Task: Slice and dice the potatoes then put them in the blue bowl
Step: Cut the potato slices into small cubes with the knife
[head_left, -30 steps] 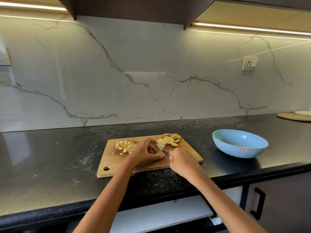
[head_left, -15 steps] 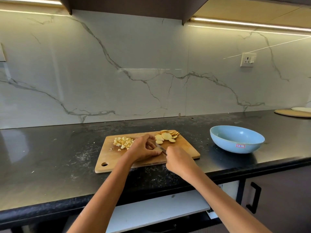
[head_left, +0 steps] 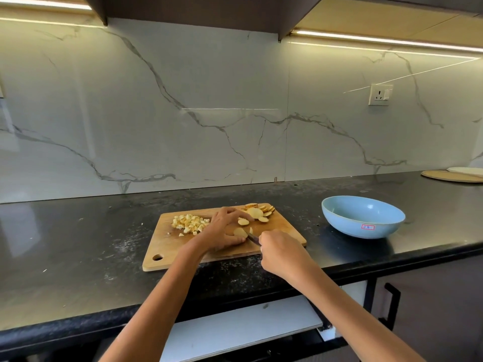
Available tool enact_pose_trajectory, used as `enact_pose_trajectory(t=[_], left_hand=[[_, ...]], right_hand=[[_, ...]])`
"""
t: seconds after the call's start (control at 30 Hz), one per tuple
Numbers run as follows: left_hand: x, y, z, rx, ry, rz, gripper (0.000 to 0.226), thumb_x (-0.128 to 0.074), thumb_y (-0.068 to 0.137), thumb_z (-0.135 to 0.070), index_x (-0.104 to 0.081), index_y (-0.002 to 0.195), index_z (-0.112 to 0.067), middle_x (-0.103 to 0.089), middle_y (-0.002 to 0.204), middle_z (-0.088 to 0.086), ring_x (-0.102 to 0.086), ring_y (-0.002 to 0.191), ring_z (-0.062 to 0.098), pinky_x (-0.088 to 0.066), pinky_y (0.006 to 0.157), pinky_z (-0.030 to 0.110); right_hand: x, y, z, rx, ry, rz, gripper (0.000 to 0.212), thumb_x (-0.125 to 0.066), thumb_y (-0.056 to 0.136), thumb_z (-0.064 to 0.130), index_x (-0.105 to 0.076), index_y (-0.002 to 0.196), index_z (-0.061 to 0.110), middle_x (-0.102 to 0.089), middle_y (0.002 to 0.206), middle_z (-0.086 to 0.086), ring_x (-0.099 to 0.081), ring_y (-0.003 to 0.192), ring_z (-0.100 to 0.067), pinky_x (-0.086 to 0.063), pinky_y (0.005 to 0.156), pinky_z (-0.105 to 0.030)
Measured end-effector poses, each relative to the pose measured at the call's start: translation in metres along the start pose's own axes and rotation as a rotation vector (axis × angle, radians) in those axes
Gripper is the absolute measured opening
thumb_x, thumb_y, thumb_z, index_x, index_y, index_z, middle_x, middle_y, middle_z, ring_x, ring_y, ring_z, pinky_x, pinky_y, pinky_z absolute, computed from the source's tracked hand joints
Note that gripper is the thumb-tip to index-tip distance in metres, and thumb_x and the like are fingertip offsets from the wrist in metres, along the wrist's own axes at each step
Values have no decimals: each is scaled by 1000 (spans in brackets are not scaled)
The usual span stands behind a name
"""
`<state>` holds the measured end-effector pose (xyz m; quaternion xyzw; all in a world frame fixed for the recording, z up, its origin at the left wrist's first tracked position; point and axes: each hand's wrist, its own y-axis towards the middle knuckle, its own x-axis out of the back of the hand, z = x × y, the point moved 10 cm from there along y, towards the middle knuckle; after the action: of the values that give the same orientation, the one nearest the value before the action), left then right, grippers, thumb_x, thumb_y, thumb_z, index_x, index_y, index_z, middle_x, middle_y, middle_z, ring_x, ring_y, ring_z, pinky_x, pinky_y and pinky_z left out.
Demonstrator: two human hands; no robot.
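A wooden cutting board (head_left: 167, 246) lies on the black counter. A heap of diced potato (head_left: 190, 223) sits on its left part, and several round potato slices (head_left: 257, 212) lie at its far right corner. My left hand (head_left: 224, 229) presses a potato slice (head_left: 240, 232) flat on the board's middle. My right hand (head_left: 283, 253) grips a small knife (head_left: 252, 237), its blade angled against that slice. The blue bowl (head_left: 363, 216) stands to the right of the board and looks bare inside.
The black counter (head_left: 78, 244) carries white specks and crumbs. A round wooden board (head_left: 452, 175) with a white plate (head_left: 466, 170) sits at the far right. A wall socket (head_left: 380, 94) is above the bowl. A drawer front stands open below the counter edge.
The view has tilted slightly. My left hand has shifted on the slice and more of the slice shows beside the blade. My right hand stays on the knife.
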<state>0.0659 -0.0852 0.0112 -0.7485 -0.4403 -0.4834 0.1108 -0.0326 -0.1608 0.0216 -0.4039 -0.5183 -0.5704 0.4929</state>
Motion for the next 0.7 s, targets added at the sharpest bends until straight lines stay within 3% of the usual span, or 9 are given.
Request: enact_pose_trajectory(t=[0.17, 0.27, 0.4, 0.5, 0.6, 0.7], left_hand=[[0, -2, -5, -12, 18, 1, 36, -64, 86, -22, -53, 106, -49, -29, 139, -1, -23, 132, 21, -25, 111, 49], [1, -2, -9, -24, 18, -20, 39, -65, 85, -18, -53, 110, -46, -28, 142, -2, -22, 134, 20, -25, 112, 47], [-3, -3, -9, -30, 70, -1, 29, -61, 88, -20, -57, 95, -49, -30, 142, -4, -20, 134, 17, -25, 112, 47], [-4, -2, -4, -6, 94, -1, 23, -61, 87, -25, -58, 95, -46, -31, 142, -5, -20, 134, 18, -24, 112, 48], [-3, -1, 0, -2, 103, -25, 22, -62, 86, -27, -59, 103, -39, -33, 140, -4, -22, 133, 18, -24, 112, 45], [3, 0, 5, 10, 119, -71, 41, -65, 83, -34, -51, 122, -30, -37, 139, -1, -27, 131, 18, -28, 110, 39]], right_hand=[[3, 1, 1, -4, -22, 18, 20, -53, 92, 12, -59, 111, 8, -63, 104, -9, -58, 83, -20, -40, 65, -27], [3, 0, 2, -4, -25, 18, 21, -52, 93, 13, -59, 112, 9, -63, 105, -9, -61, 93, -22, -41, 66, -27], [5, -1, 4, 7, -49, 8, 23, -52, 93, 13, -58, 115, 9, -63, 106, -9, -62, 94, -23, -42, 67, -27], [5, -2, 7, 22, -77, 14, 22, -51, 94, 12, -58, 114, 9, -63, 105, -9, -62, 93, -22, -43, 67, -28], [8, -2, 6, 42, -83, 30, 18, -48, 94, 12, -60, 107, 8, -60, 93, -8, -59, 82, -22, -39, 62, -28], [23, -2, -4, 26, -71, 9, 15, -45, 94, 11, -57, 86, 9, -47, 71, 0, -49, 66, -16, -35, 54, -24]])
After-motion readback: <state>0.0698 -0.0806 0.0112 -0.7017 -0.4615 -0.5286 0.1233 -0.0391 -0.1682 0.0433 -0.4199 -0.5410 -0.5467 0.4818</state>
